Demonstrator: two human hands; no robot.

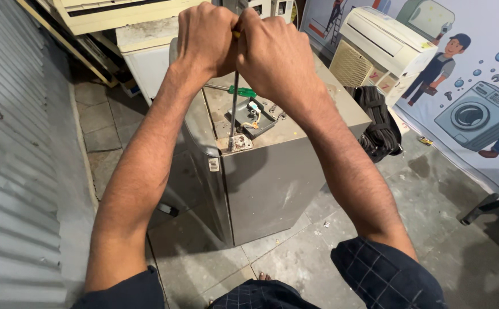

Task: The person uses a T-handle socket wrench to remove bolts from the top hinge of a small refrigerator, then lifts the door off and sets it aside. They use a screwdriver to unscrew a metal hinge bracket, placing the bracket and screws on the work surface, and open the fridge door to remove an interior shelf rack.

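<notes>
A grey tiled floor (295,252), dusty and stained, carries a grey metal cabinet (266,183) standing upright just ahead of the person's feet. A corrugated shutter (15,171) runs along the left; a painted wall (478,86) closes the right, with white air-conditioner units (384,43) stacked near it and a black coil of strap (378,123) just beside the cabinet. Open floor lies to the right of the cabinet and in front of it; the left gap toward the shutter is narrow.

Both hands sit above the cabinet top. The left hand (206,40) and right hand (275,57) are pressed together, each grip closed tight round the handle of a screwdriver (234,100). Its shaft drops straight down from the fists to a small bracket (239,143) at the cabinet's near top corner. A green-handled tool (241,91) lies on the top just behind.
</notes>
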